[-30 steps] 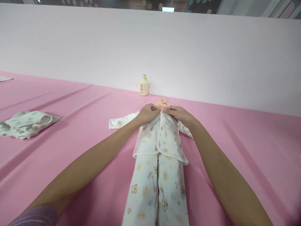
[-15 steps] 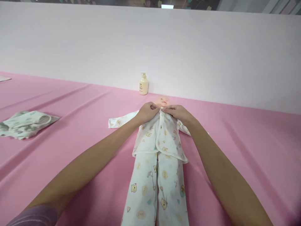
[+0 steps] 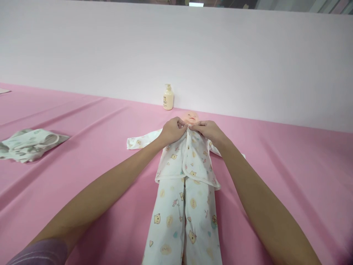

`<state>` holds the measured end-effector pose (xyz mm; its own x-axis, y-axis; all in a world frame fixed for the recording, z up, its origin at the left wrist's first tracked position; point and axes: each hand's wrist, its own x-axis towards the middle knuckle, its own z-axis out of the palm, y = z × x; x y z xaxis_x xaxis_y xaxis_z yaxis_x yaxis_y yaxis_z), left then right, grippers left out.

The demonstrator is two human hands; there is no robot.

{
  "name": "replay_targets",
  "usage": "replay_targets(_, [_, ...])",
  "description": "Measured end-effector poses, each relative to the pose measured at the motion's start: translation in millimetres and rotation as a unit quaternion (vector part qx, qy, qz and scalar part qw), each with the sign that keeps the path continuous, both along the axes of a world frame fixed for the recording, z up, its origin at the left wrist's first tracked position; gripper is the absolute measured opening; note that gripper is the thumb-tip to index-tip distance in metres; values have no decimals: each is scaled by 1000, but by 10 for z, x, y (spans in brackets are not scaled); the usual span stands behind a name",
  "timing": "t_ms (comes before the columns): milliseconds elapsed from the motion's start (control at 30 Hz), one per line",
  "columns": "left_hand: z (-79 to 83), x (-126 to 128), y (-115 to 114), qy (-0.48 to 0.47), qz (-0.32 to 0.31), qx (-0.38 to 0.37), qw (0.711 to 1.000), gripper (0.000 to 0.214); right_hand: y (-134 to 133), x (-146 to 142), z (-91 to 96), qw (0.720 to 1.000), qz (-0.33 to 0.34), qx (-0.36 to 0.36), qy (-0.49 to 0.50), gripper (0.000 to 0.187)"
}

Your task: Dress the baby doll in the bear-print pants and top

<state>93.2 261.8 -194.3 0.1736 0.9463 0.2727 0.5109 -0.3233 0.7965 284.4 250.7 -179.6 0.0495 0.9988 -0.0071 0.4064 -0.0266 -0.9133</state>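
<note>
A baby doll (image 3: 191,117) lies on its back on a pink cloth, dressed in a white printed top (image 3: 190,162) and matching trousers (image 3: 182,221). My left hand (image 3: 172,131) pinches the left edge of the top at the doll's neck. My right hand (image 3: 207,130) pinches the right edge at the same spot, so both hands meet just below the doll's chin. The fingers of both are closed on the fabric. The top's lower front flaps hang slightly apart.
A cream pump bottle (image 3: 168,98) stands against the pale wall behind the doll's head. A folded green-patterned garment (image 3: 27,143) lies at the far left on the pink cloth (image 3: 289,165), which has long creases.
Both hands stay pinched at the doll's collar. The view has shifted slightly, and the top's front edges sit a little closer together at the neck.
</note>
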Motion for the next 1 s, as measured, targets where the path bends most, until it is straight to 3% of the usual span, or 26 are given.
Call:
replay_targets(467, [24,-11,7,-21,-9,-25,999,13,125,187,-161,998,58,-16,24,42])
replay_targets(633, [36,0,-22,-7,-7,-7,1000,15,85,132,-113,999,45,-14,25,41])
replay_targets(767, [46,4,-43,12,-5,22,1000,19,22,80,-54,1000,27,3,10,51])
replay_targets(867, [43,1,-38,19,-11,34,999,19,-18,50,-21,999,40,18,13,59])
replay_targets(1000, [30,1,-20,26,-14,42,999,17,-36,24,-5,998,57,29,6,54])
